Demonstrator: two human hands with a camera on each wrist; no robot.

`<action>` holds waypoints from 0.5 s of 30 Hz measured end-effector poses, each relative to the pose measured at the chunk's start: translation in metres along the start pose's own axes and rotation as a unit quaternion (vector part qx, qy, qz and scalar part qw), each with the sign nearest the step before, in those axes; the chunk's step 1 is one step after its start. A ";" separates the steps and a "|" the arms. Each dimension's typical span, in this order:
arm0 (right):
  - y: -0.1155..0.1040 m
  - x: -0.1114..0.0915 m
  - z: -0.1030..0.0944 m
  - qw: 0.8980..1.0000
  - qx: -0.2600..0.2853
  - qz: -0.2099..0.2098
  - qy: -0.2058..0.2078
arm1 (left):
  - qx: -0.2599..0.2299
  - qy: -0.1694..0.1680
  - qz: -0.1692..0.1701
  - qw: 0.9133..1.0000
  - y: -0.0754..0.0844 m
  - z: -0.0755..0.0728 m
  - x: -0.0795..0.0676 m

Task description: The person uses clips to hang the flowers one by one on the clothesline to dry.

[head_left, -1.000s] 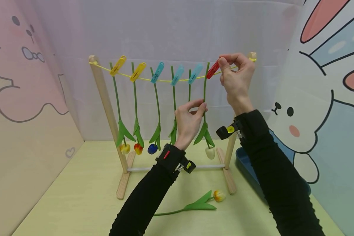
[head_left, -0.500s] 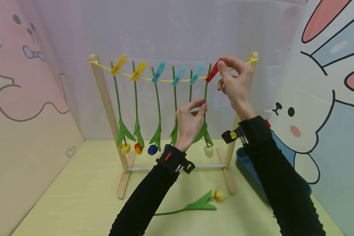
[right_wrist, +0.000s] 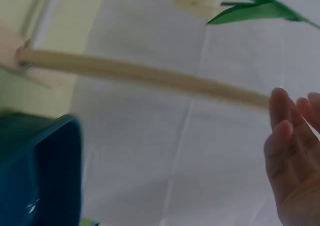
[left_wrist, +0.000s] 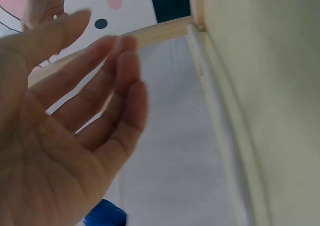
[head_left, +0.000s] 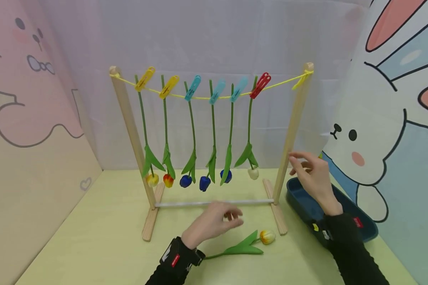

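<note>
My left hand (head_left: 214,221) hovers over the table, just above a loose yellow-orange tulip (head_left: 244,248) lying there. In the left wrist view its fingers (left_wrist: 90,95) are loosely bent with nothing in them. My right hand (head_left: 314,178) is in the air beside the rack's right post (head_left: 292,130), near a dark blue bin (head_left: 353,209), and holds nothing. A red clothespin (head_left: 260,85) sits on the yellow string (head_left: 281,83), clamping the stem of a white tulip (head_left: 253,173) that hangs bloom down.
Several other tulips hang upside down, including a yellow one (head_left: 152,180), a red-orange one (head_left: 168,180) and a blue one (head_left: 205,183). Yellow clothespins (head_left: 169,87) and blue clothespins (head_left: 192,88) hold them. A white crossbar (head_left: 214,204) joins the wooden feet (head_left: 150,225).
My right hand has let go of the red clothespin and dropped toward the bin. My left hand has released the white tulip's stem and come down near the loose tulip.
</note>
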State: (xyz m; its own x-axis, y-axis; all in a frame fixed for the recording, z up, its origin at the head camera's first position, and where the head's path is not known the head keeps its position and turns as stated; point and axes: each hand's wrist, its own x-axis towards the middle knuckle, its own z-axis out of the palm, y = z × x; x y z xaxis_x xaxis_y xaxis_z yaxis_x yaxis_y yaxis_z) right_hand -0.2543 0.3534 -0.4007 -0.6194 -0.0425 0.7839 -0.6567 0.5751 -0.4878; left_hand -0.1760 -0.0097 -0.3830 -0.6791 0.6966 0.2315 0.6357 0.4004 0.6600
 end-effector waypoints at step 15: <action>-0.063 -0.032 -0.086 0.908 -0.206 0.206 -0.303 | -0.100 -0.188 -0.187 0.959 -0.046 0.020 -0.041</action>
State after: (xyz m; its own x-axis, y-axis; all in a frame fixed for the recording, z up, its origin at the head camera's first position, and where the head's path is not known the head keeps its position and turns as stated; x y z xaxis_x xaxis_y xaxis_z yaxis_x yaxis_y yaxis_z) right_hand -0.1562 0.3893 -0.3620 -0.9806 -0.1234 0.1521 -0.1762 0.8952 -0.4095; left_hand -0.1706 -0.0445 -0.4374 -0.6417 0.7073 -0.2966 0.2655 0.5677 0.7793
